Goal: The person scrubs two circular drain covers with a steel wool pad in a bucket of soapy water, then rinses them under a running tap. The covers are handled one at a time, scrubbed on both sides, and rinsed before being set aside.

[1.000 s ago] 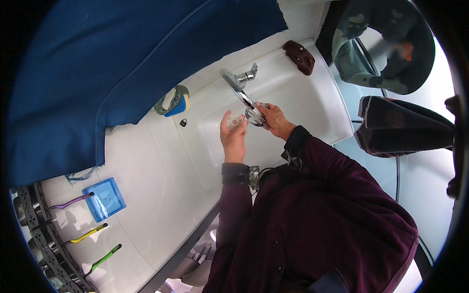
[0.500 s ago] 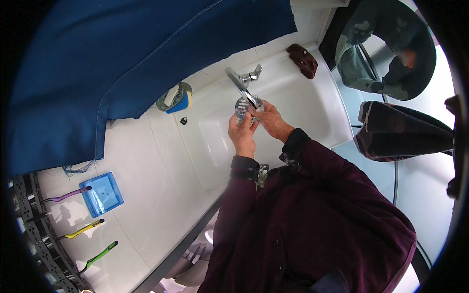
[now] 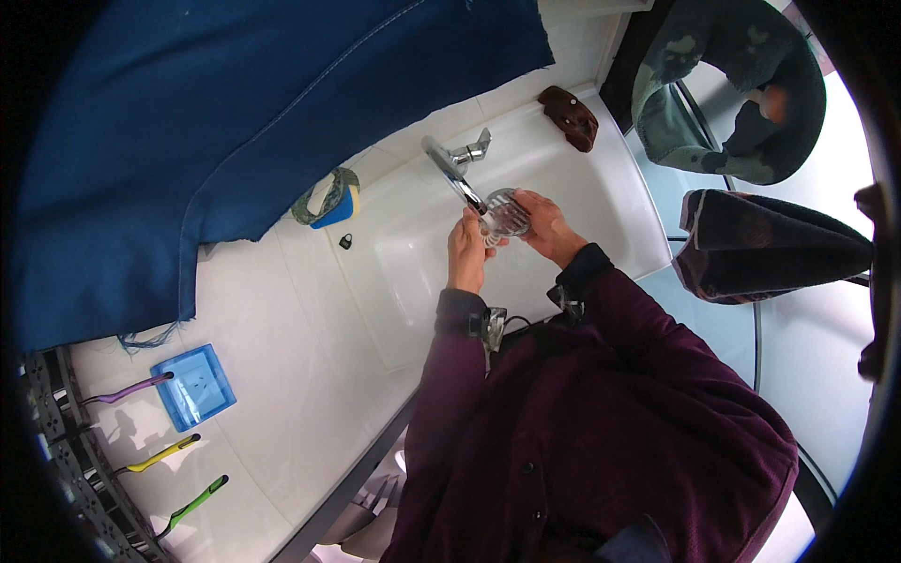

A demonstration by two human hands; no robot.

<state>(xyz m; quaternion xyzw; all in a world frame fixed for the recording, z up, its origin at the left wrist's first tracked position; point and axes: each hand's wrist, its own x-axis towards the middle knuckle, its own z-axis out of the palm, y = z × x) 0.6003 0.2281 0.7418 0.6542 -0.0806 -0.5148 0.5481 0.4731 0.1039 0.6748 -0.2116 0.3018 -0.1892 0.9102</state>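
Both my hands are over the white sink (image 3: 605, 202), just below the curved chrome tap (image 3: 441, 158). My right hand (image 3: 554, 235) grips the right edge of a round, clear, shiny dish with parallel slots (image 3: 509, 213), tilted under the spout. My left hand (image 3: 465, 251) is closed at the dish's left side, its thumb up close to the spout's end. A small pale ribbed piece (image 3: 490, 236) shows at the left fingertips; whether it is separate from the dish I cannot tell. Any water from the spout is hard to make out.
A dark brown cloth (image 3: 569, 118) lies on the sink's far right corner. Left of the sink are a small black padlock (image 3: 345, 241), a blue-and-yellow sponge (image 3: 336, 208), a blue tray (image 3: 195, 387) and several coloured-handled brushes. Dark towels (image 3: 765, 249) hang at the right.
My hands have drawn slightly apart. The slotted dish has shifted right and turned its slotted face more into view, now gripped at its right edge. The view has shifted slightly.
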